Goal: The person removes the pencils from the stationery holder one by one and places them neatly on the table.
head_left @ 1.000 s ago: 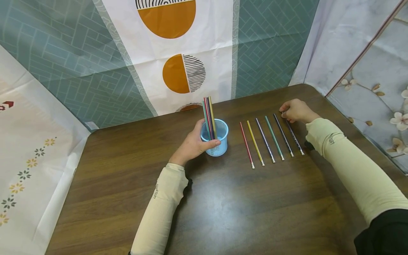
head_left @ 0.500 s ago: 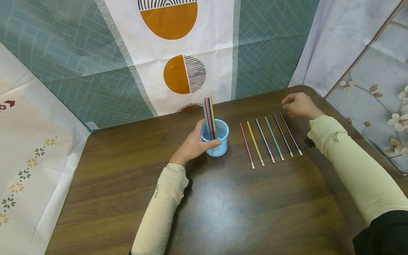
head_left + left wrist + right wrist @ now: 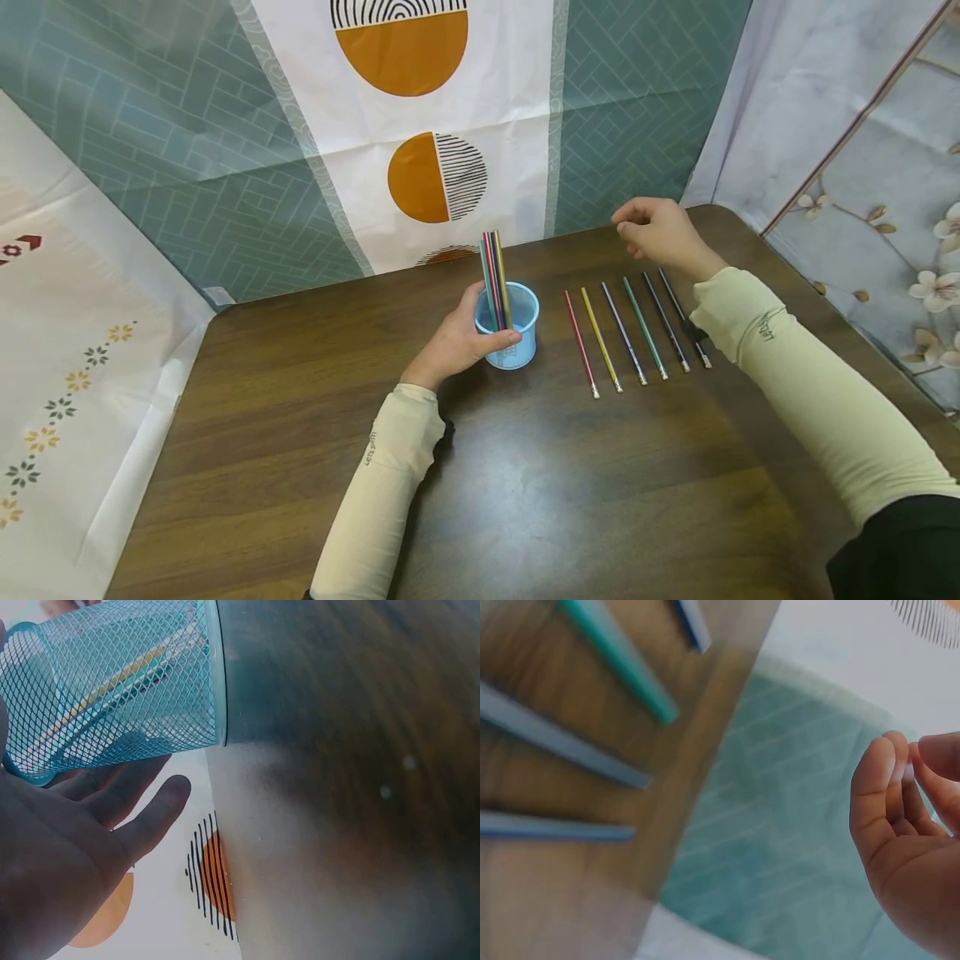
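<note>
My left hand (image 3: 462,335) grips a light blue mesh pencil cup (image 3: 514,357), thumb across the front and fingers round the far side. Several pencils (image 3: 491,279) stand in the cup, leaning left; their lower ends show through the mesh (image 3: 135,682) in the left wrist view. To the cup's right, a row of pencils with eraser ends toward me lies on the table: red (image 3: 577,343), yellow (image 3: 602,339), purple (image 3: 624,332), green (image 3: 645,327) and two dark ones (image 3: 666,321). My right hand (image 3: 663,235) is raised beyond the row's far ends, fingers loosely bent, nothing held.
The brown wooden table (image 3: 300,467) reaches back to a patterned cloth wall (image 3: 517,167). A floral cloth (image 3: 862,250) hangs at the right, and a pale cloth (image 3: 82,333) at the left.
My right hand has let go of the rightmost dark pencil, which shifted slightly, then lifted and moved left over the row's far ends. My left hand stays on the cup.
</note>
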Motion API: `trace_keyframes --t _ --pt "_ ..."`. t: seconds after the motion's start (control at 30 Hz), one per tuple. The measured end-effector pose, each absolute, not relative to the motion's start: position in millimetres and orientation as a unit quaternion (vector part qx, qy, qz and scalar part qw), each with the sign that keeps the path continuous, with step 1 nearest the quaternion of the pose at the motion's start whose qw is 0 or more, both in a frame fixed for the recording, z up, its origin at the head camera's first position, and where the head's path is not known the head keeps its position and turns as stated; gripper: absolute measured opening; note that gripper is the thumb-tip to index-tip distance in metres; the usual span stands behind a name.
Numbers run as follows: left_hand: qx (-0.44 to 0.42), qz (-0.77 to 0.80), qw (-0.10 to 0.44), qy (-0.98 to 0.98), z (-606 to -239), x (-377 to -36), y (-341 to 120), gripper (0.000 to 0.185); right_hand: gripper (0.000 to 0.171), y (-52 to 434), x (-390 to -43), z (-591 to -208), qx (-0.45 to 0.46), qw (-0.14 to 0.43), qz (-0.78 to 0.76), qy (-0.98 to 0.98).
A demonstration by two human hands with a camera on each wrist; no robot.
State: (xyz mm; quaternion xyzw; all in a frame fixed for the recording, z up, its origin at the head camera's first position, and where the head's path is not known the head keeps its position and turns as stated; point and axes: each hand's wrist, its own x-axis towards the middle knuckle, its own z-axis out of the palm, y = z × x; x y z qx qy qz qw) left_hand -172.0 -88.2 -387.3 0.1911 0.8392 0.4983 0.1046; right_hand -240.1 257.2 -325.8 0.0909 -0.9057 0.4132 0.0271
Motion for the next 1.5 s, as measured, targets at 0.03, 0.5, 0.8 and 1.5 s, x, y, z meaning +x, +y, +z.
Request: trace_keyframes --t 0.03,0.5,0.8,1.5 --pt "0.191 0.499 0.104 0.839 -387.4 -172.2 -88.1 0.094 0.022 250.1 -239.0 -322.8 0.096 0.025 0.415 -0.904" --pt "0.192 0.502 0.109 0.836 -386.4 -174.3 -85.1 0.095 0.04 157.7 -230.0 -313.6 0.2 0.028 0.475 -0.856" --pt "0.197 0.498 0.101 0.839 -385.5 -174.9 -82.0 0.092 0.031 121.6 -232.0 -313.9 0.24 0.036 0.48 -0.843" --pt "0.191 0.499 0.097 0.84 -388.3 -169.2 -88.0 0.092 0.019 119.8 -227.0 -317.7 0.194 0.005 0.55 -0.812"
